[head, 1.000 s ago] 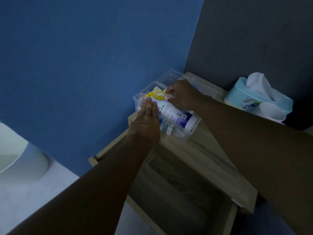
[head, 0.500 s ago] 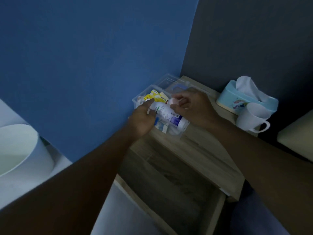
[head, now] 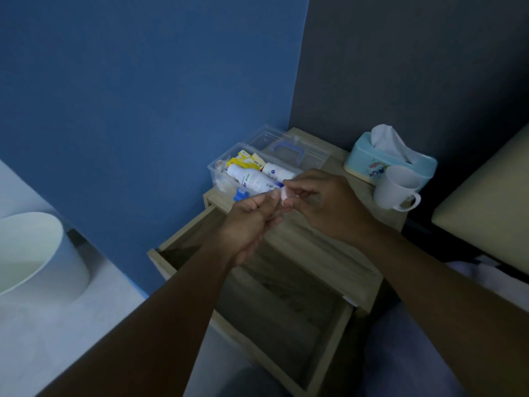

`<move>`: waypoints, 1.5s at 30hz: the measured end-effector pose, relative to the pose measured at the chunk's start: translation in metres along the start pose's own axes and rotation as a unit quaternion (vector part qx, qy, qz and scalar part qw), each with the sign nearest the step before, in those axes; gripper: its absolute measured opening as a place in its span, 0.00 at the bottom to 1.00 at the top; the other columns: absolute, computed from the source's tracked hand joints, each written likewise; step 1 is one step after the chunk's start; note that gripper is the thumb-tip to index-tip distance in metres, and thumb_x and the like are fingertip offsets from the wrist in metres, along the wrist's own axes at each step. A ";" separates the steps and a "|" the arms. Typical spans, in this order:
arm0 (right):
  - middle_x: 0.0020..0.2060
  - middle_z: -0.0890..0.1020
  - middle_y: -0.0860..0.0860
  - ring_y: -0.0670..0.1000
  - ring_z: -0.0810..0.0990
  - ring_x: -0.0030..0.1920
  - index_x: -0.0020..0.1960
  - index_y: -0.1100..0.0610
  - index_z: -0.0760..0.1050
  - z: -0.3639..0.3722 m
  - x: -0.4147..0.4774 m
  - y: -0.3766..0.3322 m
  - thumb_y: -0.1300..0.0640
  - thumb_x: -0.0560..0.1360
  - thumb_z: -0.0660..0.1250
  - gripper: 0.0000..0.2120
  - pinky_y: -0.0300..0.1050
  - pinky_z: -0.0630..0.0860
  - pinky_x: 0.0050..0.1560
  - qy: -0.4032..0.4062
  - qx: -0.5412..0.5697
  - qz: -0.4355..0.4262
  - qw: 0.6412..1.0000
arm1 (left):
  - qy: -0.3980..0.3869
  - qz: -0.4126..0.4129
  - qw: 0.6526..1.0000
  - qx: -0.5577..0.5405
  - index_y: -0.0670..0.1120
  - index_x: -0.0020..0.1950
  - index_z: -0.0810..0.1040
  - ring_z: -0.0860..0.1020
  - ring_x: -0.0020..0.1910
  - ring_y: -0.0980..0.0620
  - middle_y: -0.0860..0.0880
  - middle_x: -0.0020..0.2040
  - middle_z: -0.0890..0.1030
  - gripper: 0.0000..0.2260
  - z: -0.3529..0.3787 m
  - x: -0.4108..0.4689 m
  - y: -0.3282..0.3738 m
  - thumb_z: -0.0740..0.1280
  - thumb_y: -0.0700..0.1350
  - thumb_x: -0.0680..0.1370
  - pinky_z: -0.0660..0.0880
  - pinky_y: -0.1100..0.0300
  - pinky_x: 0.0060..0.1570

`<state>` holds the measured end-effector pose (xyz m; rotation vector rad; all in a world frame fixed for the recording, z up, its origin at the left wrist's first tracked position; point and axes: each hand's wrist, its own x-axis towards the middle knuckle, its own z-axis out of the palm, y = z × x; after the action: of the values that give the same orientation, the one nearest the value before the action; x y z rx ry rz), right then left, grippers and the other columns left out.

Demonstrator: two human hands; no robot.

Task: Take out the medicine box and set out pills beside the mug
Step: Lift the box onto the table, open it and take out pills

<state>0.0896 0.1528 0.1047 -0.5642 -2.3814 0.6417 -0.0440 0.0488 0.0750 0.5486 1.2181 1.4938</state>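
Note:
The clear plastic medicine box (head: 218, 170) stands open on the wooden nightstand's back left corner, its lid (head: 289, 147) with a blue handle folded back. Inside lie a white bottle (head: 252, 179), a second white container (head: 276, 171) and yellow packets (head: 246, 161). My left hand (head: 252, 222) and my right hand (head: 320, 202) meet just in front of the box, both pinching a small pale pink pill packet (head: 284, 194). The white mug (head: 396, 188) stands at the right of the nightstand, about a hand's width from my right hand.
A light blue tissue box (head: 369, 160) sits behind the mug. The nightstand (head: 323, 253) has its drawer (head: 274, 299) pulled out below my arms. A white round bin (head: 34, 253) stands at left on the floor. A bed edge (head: 483, 207) lies at right.
Both hands have drawn back out of the medicine box toward me with the small pink packet between them. The white bottle stays in the box. The view shifted left.

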 end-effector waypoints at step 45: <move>0.46 0.81 0.37 0.37 0.82 0.48 0.59 0.45 0.79 -0.023 -0.069 0.075 0.60 0.71 0.75 0.19 0.30 0.77 0.50 0.033 0.063 0.117 0.991 | -0.043 -0.120 0.981 -0.144 0.45 0.67 0.74 0.82 0.59 0.47 0.40 0.60 0.83 0.14 0.022 0.018 -0.074 0.60 0.43 0.82 0.76 0.52 0.62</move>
<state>0.1722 0.1833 0.0486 -0.8024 -2.2132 0.8564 0.0013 0.0660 0.0119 0.2589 0.9428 1.3938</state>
